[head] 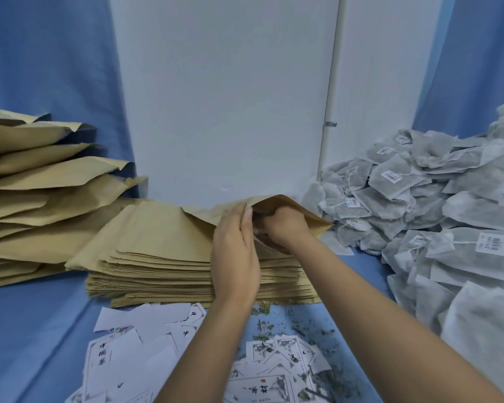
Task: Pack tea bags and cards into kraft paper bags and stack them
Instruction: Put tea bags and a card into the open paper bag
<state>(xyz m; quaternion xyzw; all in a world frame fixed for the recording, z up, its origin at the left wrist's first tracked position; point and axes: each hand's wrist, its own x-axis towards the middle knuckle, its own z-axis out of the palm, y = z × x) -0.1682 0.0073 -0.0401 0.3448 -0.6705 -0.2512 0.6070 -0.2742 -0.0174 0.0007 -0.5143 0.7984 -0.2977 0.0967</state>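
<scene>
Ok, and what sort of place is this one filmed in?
Probably a small hand-packing station: a table draped in blue cloth, a stack of flat kraft paper bags, a heap of tea bags and loose printed cards.

Blue-clothed table [35,330] with kraft bags [157,257], cards [134,359], tea bags [419,199], perhaps leaf crumbs [312,330].

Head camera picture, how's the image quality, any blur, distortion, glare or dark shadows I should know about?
Head view: soft, even light with a blue cast and no glare. The wide-angle lens makes the edges of the white wall panel lean inward toward the bottom. Shadow inside the open kraft bag hides the fingers of the right hand. The tea bag labels are too soft to read.
</scene>
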